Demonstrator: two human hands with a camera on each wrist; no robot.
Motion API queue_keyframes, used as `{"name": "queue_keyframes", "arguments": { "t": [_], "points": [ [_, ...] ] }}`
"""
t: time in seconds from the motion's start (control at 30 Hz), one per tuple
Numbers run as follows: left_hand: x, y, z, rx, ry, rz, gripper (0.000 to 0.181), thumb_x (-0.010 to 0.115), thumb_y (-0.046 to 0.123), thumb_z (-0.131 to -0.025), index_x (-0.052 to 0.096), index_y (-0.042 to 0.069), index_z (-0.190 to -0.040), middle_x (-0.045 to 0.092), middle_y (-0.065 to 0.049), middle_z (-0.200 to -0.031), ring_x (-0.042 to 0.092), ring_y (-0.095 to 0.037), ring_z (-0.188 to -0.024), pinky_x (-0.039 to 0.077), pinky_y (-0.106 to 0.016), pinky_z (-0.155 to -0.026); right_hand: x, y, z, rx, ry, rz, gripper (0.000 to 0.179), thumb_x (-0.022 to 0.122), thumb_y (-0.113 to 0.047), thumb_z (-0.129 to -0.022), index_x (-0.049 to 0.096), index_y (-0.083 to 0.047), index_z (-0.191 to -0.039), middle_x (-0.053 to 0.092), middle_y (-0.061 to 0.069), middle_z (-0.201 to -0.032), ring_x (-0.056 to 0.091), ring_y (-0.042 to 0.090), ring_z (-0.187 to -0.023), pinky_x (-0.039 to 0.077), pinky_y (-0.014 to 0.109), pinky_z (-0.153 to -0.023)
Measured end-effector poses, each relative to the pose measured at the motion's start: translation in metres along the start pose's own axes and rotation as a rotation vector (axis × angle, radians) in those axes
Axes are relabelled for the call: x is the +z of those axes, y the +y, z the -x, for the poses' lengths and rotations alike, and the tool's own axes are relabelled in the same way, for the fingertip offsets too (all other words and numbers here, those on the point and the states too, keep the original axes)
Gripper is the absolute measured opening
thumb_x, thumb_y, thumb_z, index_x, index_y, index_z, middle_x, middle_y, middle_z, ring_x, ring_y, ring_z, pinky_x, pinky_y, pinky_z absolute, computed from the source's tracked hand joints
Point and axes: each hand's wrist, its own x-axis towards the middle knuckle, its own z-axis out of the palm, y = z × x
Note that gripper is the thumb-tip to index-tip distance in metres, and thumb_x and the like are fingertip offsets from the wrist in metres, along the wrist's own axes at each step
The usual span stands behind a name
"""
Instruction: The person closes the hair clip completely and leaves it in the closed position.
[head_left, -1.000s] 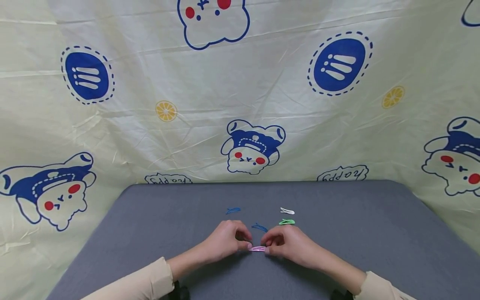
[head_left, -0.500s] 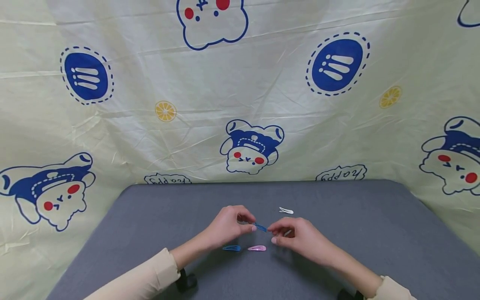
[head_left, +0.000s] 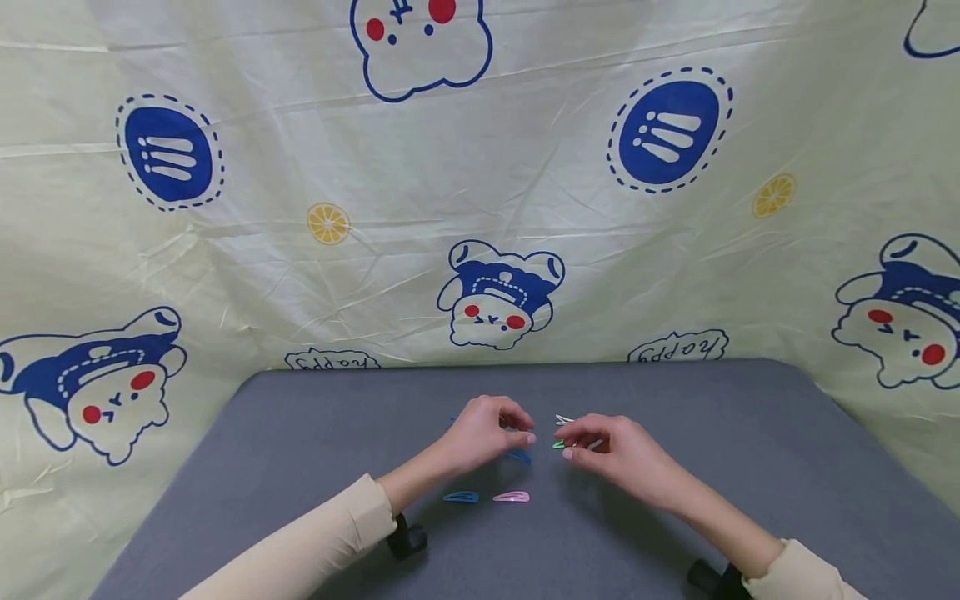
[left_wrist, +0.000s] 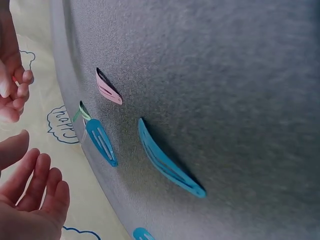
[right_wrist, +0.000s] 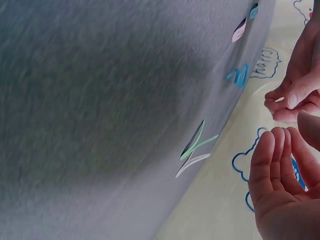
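Observation:
Small snap hair clips lie on the grey cloth. My left hand (head_left: 487,433) hovers over the middle blue clip (head_left: 519,456), its fingers loosely bent and holding nothing. My right hand (head_left: 622,454) is beside the green clip (head_left: 558,444), partly covering it, also holding nothing. The green clip's legs stand apart in the right wrist view, as do those of the white clip (right_wrist: 192,165) behind it. Nearer me lie a flat blue clip (left_wrist: 170,162) and a pink clip (head_left: 512,497), side by side. Another blue clip (left_wrist: 143,234) is mostly hidden behind my left hand in the head view.
The grey table (head_left: 337,400) reaches back to a pale printed curtain (head_left: 405,167). Dark wrist mounts sit under each forearm, the left one (head_left: 407,537) and the right one (head_left: 716,577), low over the cloth.
Both hands have left the pink clip, touched the middle blue clip with their fingertips, then drawn back from it, moving farther back on the table. The clips lie on the cloth.

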Motion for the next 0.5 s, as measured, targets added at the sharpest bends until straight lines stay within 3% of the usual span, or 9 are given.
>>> {"name": "queue_keyframes", "arguments": {
  "t": [0.5],
  "points": [
    [0.018, -0.01, -0.034, -0.073, -0.1, -0.018, 0.019, 0.075, 0.013, -0.088, 0.074, 0.005, -0.105, 0.066, 0.007, -0.087, 0.057, -0.011, -0.077, 0.049, -0.021, -0.07, -0.015, 0.03, -0.011, -0.009, 0.005, 0.082, 0.023, 0.069, -0.011, -0.092, 0.07, -0.002, -0.113, 0.07, 0.005, -0.099, 0.062, 0.015, -0.086, 0.052, 0.03, -0.077]
  ]
}}
